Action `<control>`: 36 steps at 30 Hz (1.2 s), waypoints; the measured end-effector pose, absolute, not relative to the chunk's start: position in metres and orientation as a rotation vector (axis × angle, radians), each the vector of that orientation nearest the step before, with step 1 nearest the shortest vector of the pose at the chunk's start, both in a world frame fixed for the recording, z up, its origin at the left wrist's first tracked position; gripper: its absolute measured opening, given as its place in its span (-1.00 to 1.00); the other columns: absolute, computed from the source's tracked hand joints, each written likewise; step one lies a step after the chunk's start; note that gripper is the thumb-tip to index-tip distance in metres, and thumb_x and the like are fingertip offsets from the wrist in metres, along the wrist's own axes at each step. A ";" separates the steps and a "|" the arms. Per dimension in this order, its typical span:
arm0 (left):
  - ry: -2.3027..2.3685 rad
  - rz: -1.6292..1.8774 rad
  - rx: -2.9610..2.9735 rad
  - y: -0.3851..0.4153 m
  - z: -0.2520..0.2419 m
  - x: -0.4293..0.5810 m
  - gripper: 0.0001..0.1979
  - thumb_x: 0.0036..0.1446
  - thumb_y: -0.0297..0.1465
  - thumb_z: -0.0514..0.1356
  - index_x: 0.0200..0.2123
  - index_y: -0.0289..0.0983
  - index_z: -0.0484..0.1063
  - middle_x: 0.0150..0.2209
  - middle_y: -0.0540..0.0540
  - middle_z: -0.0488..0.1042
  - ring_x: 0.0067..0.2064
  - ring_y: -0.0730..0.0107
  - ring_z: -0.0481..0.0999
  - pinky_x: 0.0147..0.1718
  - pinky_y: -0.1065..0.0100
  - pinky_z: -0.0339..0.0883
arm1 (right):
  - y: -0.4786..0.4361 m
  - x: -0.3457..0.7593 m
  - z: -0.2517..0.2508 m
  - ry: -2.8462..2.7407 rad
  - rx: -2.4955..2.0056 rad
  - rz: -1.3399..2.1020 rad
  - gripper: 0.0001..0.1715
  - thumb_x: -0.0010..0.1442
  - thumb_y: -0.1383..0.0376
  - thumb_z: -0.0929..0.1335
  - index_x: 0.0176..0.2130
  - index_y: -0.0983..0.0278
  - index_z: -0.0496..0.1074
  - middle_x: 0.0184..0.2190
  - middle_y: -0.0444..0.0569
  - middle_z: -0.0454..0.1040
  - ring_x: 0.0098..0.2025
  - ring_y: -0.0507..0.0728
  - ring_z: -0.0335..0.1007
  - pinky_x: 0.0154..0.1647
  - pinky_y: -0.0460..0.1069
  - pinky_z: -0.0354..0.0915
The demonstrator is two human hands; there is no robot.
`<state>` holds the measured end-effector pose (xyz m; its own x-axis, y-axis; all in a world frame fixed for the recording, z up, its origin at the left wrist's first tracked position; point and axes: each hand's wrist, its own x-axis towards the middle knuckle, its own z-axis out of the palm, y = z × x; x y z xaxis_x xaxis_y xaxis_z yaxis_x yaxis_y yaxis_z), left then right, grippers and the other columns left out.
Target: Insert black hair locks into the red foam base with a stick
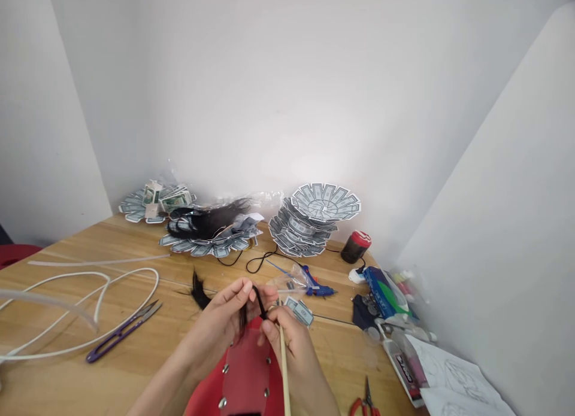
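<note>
My left hand (224, 314) pinches a lock of black hair (200, 291), whose loose end sticks out to the left past the wrist. A thin black strand (259, 302) runs between my two hands. My right hand (290, 335) has its thumb and fingers closed on the lower end of that strand and also holds a pale wooden stick (284, 374). The exact grip of the fingertips is partly hidden. Below the hands is a red piece with metal studs (247, 368), at the table's near side.
Stacked paper-note rosettes (326, 203) stand by the wall, with more black hair (211, 220) on another. A blue glue gun (317, 284) lies behind my hands. Purple snips (121, 334) and white tubing (67, 275) are left; red-handled pliers (366, 404) and drawings (453, 374) are right.
</note>
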<state>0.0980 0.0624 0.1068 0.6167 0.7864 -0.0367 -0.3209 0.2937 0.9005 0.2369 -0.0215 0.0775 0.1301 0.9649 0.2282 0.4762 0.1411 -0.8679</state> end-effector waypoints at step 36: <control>0.644 0.777 2.091 0.036 0.105 0.099 -0.70 0.39 -0.34 -0.02 -0.42 -0.18 0.32 -0.37 -0.06 0.50 -0.30 0.21 0.50 -0.29 0.34 0.23 | -0.035 0.243 0.102 -1.102 -1.399 0.614 -0.78 0.26 0.10 0.39 -0.26 0.17 0.56 -0.04 0.05 0.63 0.11 0.30 0.47 0.19 0.22 0.24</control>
